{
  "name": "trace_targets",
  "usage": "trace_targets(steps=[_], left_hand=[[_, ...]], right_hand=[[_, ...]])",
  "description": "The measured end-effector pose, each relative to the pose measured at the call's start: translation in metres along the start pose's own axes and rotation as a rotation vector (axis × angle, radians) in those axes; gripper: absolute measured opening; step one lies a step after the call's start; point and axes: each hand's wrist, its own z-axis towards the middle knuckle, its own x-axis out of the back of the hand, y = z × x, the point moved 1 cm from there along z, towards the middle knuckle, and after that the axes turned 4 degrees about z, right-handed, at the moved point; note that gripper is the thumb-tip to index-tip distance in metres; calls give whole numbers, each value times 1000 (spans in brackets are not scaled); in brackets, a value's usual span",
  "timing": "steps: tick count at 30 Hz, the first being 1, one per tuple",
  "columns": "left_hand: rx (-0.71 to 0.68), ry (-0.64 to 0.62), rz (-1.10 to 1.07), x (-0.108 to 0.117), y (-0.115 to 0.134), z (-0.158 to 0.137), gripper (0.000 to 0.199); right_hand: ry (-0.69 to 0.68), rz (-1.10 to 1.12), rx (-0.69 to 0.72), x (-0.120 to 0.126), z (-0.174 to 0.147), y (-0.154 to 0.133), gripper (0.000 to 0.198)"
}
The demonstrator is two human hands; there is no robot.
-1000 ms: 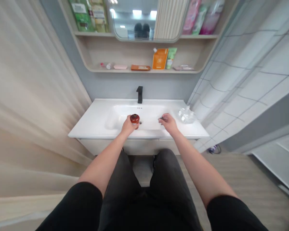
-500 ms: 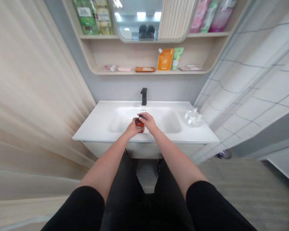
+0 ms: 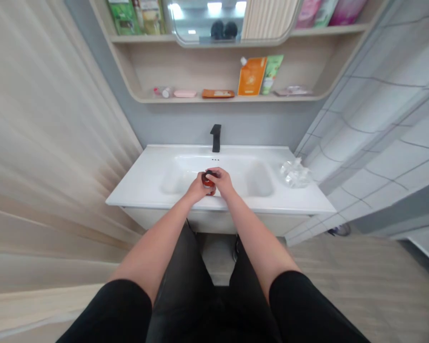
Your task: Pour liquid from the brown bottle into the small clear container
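A small reddish-brown bottle (image 3: 208, 182) with a dark cap (image 3: 209, 172) is held over the front edge of the white sink (image 3: 236, 177). Wrapped around the bottle's body from the left is my left hand (image 3: 197, 189). The fingers and thumb of my right hand (image 3: 222, 181) close on the dark cap from the right. Both hands partly cover the bottle, so its label and base are hard to make out. Behind the hands, a black faucet (image 3: 216, 138) rises at the sink's back.
Crumpled clear plastic (image 3: 295, 173) lies on the counter's right end. Above, a shelf (image 3: 186, 100) carries an orange pouch (image 3: 252, 76), a green tube (image 3: 272, 74), a pink bar (image 3: 185, 94) and a flat orange pack (image 3: 218, 94). A curtain (image 3: 57, 143) hangs at left.
The view has shifted a little, with the shelf sitting higher in the picture. My right fingers cover slightly more of the cap; both hands keep hold of the bottle.
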Motion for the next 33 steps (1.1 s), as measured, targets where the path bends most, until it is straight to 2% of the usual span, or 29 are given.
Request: trace_targets(steps=[8, 11, 16, 26, 29, 33], left_hand=[[-10, -18, -48, 0, 6, -3, 77], [-6, -21, -49, 1, 8, -4, 75], [2, -14, -32, 1, 11, -6, 75], [40, -10, -10, 3, 13, -7, 70], [22, -12, 12, 2, 11, -5, 71], [1, -49, 70, -1, 9, -4, 74]], right_hand=[[-85, 50, 1, 4, -8, -8, 66], [-113, 9, 31, 5, -7, -8, 56], [-88, -48, 52, 7, -7, -8, 53], [-22, -32, 88, 5, -10, -8, 75], [-56, -29, 96, 4, -10, -8, 72], [39, -108, 123, 6, -9, -6, 66]])
